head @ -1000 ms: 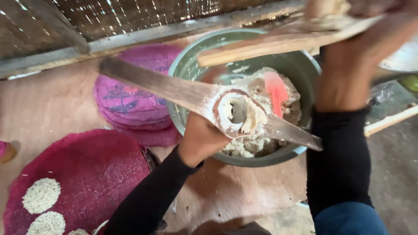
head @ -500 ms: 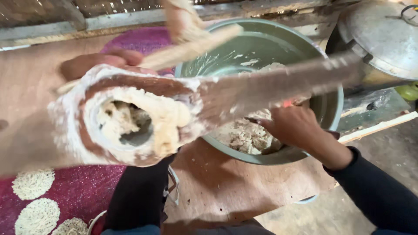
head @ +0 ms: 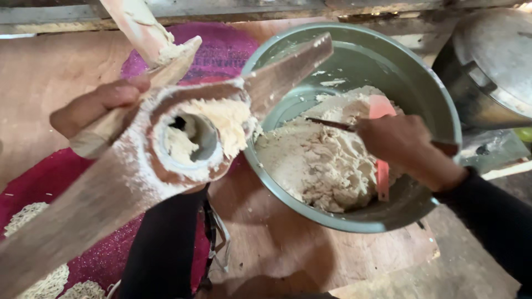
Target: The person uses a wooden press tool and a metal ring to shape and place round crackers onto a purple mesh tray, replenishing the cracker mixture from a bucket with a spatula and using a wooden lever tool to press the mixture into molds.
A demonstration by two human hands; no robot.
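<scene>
A worn brown wooden board (head: 288,249) is lying underfoot as the work surface, with a slatted wall running along its far edge. A large green basin (head: 426,99) is sitting on it, holding a pale dough heap (head: 327,160). A wooden press (head: 138,160), floured and packed with dough in its round hole, is tilting across the near side. Magenta woven mats (head: 33,182) are lying beside the basin, carrying noodle nests (head: 50,282). The left hand (head: 94,105) is gripping the press handle, fingers closed around it. The right hand (head: 404,144) is curling over the dough, holding a thin dark stick beside a red spatula (head: 381,166).
</scene>
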